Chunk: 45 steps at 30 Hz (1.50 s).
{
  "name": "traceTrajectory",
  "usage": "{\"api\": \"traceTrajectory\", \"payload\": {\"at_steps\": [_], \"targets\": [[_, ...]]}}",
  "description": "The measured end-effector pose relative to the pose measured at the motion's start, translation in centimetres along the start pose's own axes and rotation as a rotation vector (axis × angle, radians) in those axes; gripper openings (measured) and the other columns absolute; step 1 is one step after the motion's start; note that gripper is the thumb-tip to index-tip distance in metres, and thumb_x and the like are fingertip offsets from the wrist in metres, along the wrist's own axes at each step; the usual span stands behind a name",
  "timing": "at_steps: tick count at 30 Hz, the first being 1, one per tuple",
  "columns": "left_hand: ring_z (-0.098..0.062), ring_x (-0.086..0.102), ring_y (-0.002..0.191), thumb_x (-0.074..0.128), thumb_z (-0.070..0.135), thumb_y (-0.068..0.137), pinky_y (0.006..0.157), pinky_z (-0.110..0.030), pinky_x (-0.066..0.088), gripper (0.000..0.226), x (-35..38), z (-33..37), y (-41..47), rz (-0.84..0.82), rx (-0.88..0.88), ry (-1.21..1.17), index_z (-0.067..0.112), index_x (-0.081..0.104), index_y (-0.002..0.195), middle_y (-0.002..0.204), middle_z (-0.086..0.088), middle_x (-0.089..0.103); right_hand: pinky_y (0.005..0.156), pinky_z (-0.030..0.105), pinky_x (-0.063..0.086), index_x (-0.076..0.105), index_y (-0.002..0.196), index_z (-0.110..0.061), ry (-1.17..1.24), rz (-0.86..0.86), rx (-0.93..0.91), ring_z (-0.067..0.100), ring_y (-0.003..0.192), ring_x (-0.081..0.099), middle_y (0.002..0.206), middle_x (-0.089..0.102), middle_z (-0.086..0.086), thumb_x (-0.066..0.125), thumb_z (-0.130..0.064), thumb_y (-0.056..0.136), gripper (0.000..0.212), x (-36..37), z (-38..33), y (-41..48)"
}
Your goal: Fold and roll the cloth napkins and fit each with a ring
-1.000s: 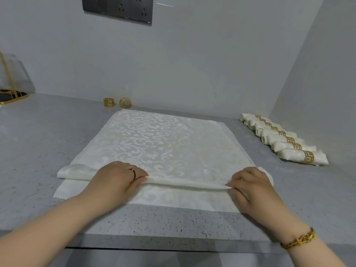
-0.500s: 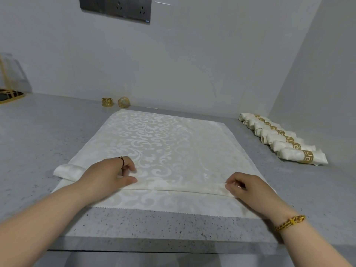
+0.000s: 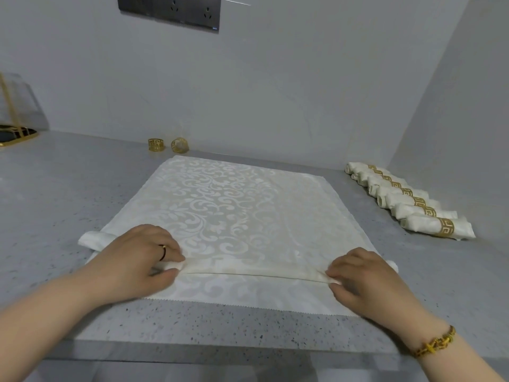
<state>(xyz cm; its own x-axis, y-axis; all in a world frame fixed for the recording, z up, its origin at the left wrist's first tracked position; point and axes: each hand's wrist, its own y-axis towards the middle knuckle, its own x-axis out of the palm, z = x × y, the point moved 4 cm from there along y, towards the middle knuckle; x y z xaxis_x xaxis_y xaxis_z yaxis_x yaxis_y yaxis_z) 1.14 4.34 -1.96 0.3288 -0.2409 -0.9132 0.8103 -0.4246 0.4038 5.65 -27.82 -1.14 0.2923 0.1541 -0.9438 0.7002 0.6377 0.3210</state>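
Two-handed re-gripping of the near fold, compared with half a second back. Starting at the left: no longer pressing flat with the left hand (image 3: 137,257); now curling its fingers (image 3: 173,255) over the folded edge and tucking the thumb beneath, clamping on a small bulge of cloth. Moving right: keeping the right hand (image 3: 360,274) at the other end of the same fold, fingers (image 3: 334,271) pinching the edge against the thumb, much as before. Reading this as setting up the next turn of the fold or roll, away from the body. Judging this napkin as at an early stage, with most of it lying unrolled and no ring fitted yet.

Noting the napkin (image 3: 234,210) next: lying flat on the grey speckled table (image 3: 55,194), centred ahead, reaching almost to the back wall. Seeing white damask with a scroll pattern, glossier in a central band. Seeing a rolled end (image 3: 91,238) poking out left of the left hand, a straight crease running between the hands, and a single-layer strip with a zigzag-cut hem showing nearer than the crease. Spotting two loose gold rings (image 3: 156,144) just beyond the far left corner, apparently not touching the cloth. Finding several finished napkins (image 3: 407,199), each ringed, lined up well to the right along the side wall.
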Motion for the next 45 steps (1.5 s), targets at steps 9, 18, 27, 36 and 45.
{"api": "traceTrajectory", "payload": {"at_steps": [9, 18, 27, 36, 45], "targets": [[-0.001, 0.043, 0.077, 0.041, 0.037, 0.092, 0.075, -0.004, 0.030, 0.032, 0.6, -1.5, 1.7, -0.052, -0.232, -0.145, 0.030, 0.047, 0.061, 0.079, 0.019, 0.052, 0.070, 0.005, 0.035, 0.064, 0.102, -0.013, 0.270, -0.072, 0.266, 0.009, 0.085, 0.049, 0.093, 0.058, -0.005, 0.044, -0.016, 0.094, 0.022, 0.5, 1.7, 2.0], [-0.007, 0.057, 0.082, 0.055, 0.028, 0.089, 0.073, -0.021, 0.043, 0.017, 1.4, -2.7, 2.6, -0.060, -0.464, -0.347, 0.039, 0.050, 0.077, 0.086, 0.010, 0.062, 0.063, 0.013, 0.030, 0.048, 0.087, -0.026, 0.309, -0.121, 0.338, 0.019, 0.082, 0.056, 0.090, 0.066, 0.005, 0.044, -0.016, 0.094, 0.013, 2.1, 2.4, 3.7], [0.000, 0.053, 0.066, 0.064, 0.013, 0.081, 0.055, -0.004, 0.033, 0.026, -3.2, -2.8, 2.9, 0.239, -0.449, -0.549, 0.038, 0.064, 0.072, 0.070, 0.019, 0.064, 0.064, 0.011, 0.035, 0.050, 0.069, -0.036, 0.429, 0.221, 0.267, 0.007, 0.069, 0.054, 0.064, 0.059, -0.009, 0.055, -0.011, 0.087, 0.030, -3.4, 2.1, 3.0], [0.013, 0.054, 0.071, 0.067, 0.020, 0.080, 0.062, -0.006, 0.038, 0.027, -0.6, -0.7, -0.9, -0.102, -0.421, -0.510, 0.035, 0.062, 0.057, 0.065, 0.036, 0.059, 0.061, 0.011, 0.034, 0.049, 0.072, -0.034, 0.423, -0.175, 0.345, 0.011, 0.062, 0.048, 0.070, 0.062, 0.002, 0.051, -0.018, 0.089, 0.023, 0.5, 0.7, 0.0], [0.013, 0.046, 0.078, 0.044, 0.035, 0.073, 0.078, 0.005, 0.027, 0.018, 0.0, 1.0, -2.0, 0.009, -0.057, -0.166, 0.039, 0.061, 0.069, 0.076, 0.044, 0.042, 0.051, 0.012, 0.032, 0.058, 0.062, -0.022, 0.169, 0.048, 0.106, 0.010, 0.064, 0.052, 0.066, 0.058, -0.005, 0.058, 0.003, 0.055, 0.026, 0.5, -0.5, 0.0]]}}
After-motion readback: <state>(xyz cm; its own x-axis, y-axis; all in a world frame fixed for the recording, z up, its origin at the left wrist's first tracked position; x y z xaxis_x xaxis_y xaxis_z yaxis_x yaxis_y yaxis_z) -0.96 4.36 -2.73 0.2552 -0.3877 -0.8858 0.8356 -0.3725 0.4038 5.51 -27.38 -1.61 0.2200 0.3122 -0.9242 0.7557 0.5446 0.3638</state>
